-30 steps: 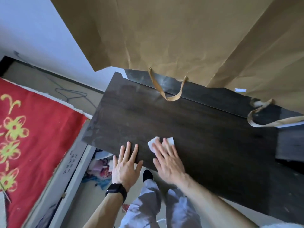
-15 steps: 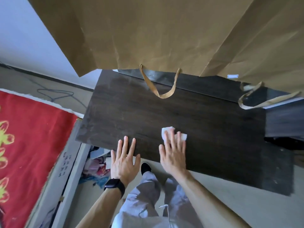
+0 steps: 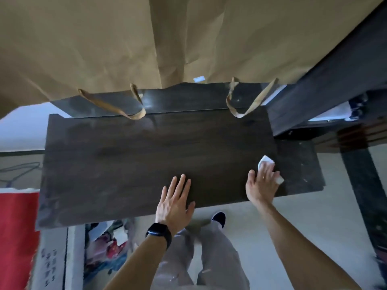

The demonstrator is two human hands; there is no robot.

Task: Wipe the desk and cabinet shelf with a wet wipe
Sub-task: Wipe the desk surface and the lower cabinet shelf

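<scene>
Brown paper bags [image 3: 104,49]: largest items, hanging over the far edge of the desk at 12 o'clock. Their handles droop onto the top.

Desk [image 3: 146,160]: dark wood-grain top, flat and rigid. Pale specks show on the strip at 3 o'clock, past the wipe. Judged not yet cleaned there.

Left hand [image 3: 174,203]: flat on the top at 6 o'clock, near the front edge, fingers spread and straight, holding nothing. Looks like a brace.

Right hand [image 3: 261,185]: at 4 o'clock, fingers laid flat over the wipe, pressing it to the wood, not pinching.

Wet wipe [image 3: 265,160]: small white sheet under the right fingers; one corner shows at 12 o'clock of the hand, another at 4 o'clock.

Handling, judged: the wipe is light, limp and damp. It should slide easily on the smooth top but will bunch if dragged by a corner. Best hold is flat finger pressure over its middle.
</scene>
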